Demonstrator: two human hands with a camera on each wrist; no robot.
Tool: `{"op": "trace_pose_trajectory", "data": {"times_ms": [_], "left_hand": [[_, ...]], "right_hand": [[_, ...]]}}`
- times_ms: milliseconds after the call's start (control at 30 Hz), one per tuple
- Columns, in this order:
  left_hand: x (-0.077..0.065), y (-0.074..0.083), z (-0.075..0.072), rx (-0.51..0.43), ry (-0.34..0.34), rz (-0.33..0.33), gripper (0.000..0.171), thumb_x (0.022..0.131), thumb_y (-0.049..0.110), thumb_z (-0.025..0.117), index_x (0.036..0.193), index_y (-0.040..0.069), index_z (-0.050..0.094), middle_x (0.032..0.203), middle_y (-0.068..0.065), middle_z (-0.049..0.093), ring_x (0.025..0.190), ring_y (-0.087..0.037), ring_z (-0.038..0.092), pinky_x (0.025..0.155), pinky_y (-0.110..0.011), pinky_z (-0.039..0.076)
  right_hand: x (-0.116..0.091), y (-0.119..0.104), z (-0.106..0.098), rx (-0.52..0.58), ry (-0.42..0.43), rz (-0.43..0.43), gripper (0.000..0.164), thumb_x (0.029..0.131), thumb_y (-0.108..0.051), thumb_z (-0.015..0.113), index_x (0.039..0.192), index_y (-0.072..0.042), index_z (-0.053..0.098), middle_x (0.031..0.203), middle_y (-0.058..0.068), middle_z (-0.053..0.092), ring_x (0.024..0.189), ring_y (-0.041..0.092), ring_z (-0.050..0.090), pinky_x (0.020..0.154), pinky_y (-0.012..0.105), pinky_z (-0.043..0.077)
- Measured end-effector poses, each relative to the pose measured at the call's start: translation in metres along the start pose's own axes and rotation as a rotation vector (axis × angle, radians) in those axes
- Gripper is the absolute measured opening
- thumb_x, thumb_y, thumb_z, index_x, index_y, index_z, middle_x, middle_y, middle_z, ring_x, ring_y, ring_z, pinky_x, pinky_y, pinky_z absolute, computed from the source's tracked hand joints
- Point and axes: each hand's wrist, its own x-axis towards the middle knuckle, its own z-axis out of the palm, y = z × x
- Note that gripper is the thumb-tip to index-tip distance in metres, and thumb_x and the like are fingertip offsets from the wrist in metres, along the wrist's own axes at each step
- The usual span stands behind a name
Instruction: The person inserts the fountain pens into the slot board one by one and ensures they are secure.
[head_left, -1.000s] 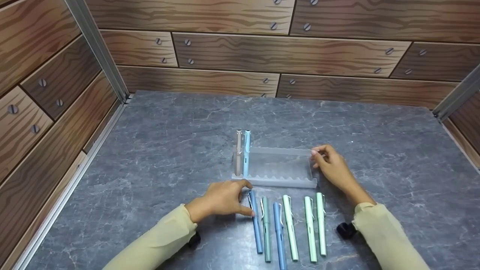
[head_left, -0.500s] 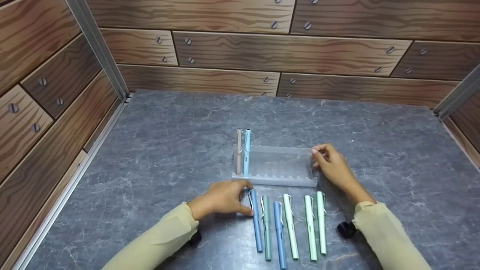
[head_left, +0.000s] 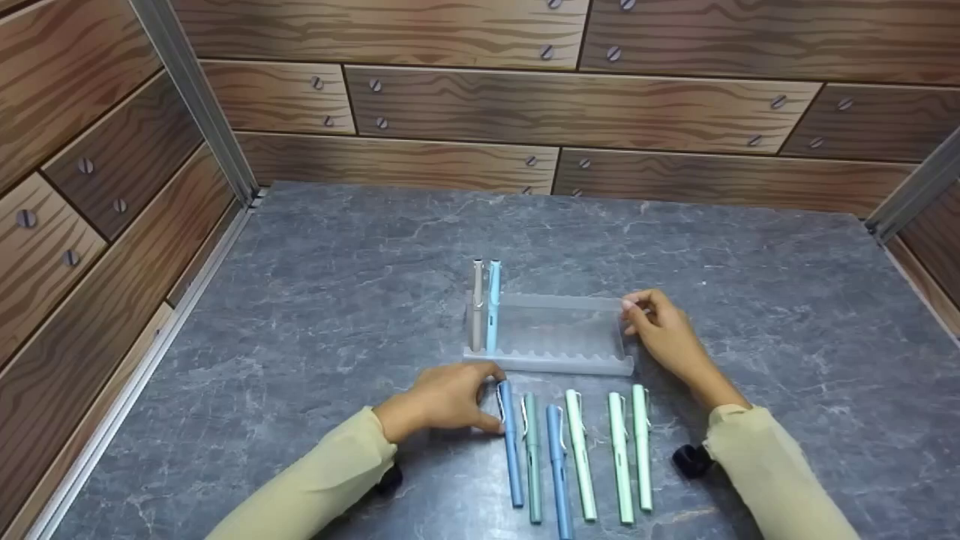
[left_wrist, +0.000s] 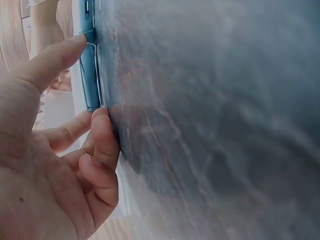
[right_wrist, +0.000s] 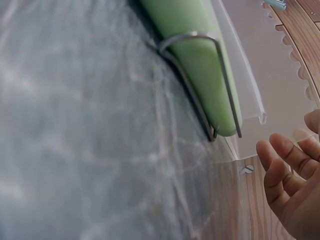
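**Blue pen [head_left: 511, 450] right at the left hand's [head_left: 450, 396] fingertips, pointing away**

It lies just right of that hand, long axis near to far, clip end farthest; the right hand [head_left: 666, 334] is well apart. The left thumb is at its side, a finger at its far end; whether they pinch it, I cannot tell. Five other pens [head_left: 582, 455] lie rightward, between the hands. Beyond, the right hand pinches the clear stand's [head_left: 559, 330] right edge. Since a second ago, the pen has straightened slightly; the right hand is unchanged.
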Motion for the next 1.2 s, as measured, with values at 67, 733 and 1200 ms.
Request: {"op": "trace_pose_trajectory", "data": {"times_ms": [67, 733, 1200], "left_hand": [[-0.0005, 0.0005, -0.0003, -0.001, -0.001, -0.002, 0.068, 0.068, 0.047, 0.082, 0.126, 0.02, 0.058, 0.077, 0.01, 0.052, 0.068, -0.009, 0.048, 0.059, -0.027, 0.04], [-0.0013, 0.0024, 0.0015, 0.002, 0.002, -0.002, 0.067, 0.071, 0.042, 0.082, 0.129, 0.02, 0.056, 0.073, 0.01, 0.053, 0.063, -0.008, 0.048, 0.056, -0.026, 0.04], [-0.0021, 0.0009, 0.0008, 0.067, 0.033, 0.045, 0.066, 0.071, 0.039, 0.079, 0.128, 0.017, 0.055, 0.07, 0.011, 0.051, 0.062, -0.007, 0.047, 0.057, -0.027, 0.039]], "right_hand": [[-0.0001, -0.0004, -0.0001, 0.005, 0.001, 0.001, 0.03, 0.101, -0.024, 0.048, 0.114, 0.003, 0.053, 0.1, 0.023, 0.065, 0.075, 0.013, 0.064, 0.072, 0.02, 0.052], [0.001, 0.0005, 0.0003, -0.006, 0.006, 0.006, 0.029, 0.101, -0.024, 0.049, 0.114, 0.001, 0.054, 0.1, 0.023, 0.066, 0.075, 0.013, 0.064, 0.07, 0.017, 0.05], [0.0009, -0.0013, -0.0008, -0.009, 0.004, 0.01, 0.03, 0.101, -0.025, 0.049, 0.114, 0.002, 0.054, 0.101, 0.023, 0.067, 0.074, 0.01, 0.064, 0.07, 0.017, 0.049]]}}
